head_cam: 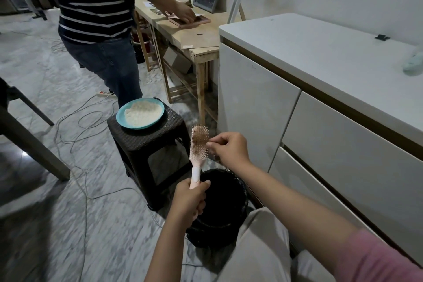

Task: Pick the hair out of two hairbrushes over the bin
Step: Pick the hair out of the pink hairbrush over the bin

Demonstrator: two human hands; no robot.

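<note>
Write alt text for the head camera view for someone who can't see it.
A person's left hand grips the handle of a pink hairbrush held upright over a black bin, while the right hand pinches at brown hair caught in the bristles. Behind stands a dark stool with a teal plate, and another person at a wooden table.

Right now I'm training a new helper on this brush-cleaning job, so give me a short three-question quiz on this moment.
1. True or false: the left hand grips the pink hairbrush by its handle.
2. What do the right hand fingers do? A) pinch at hair on the bristles B) rest on the white cabinet C) hold the teal plate
3. What stands below the brush, beside the dark stool?

Key: 1 true; 2 A; 3 the black bin.
</note>
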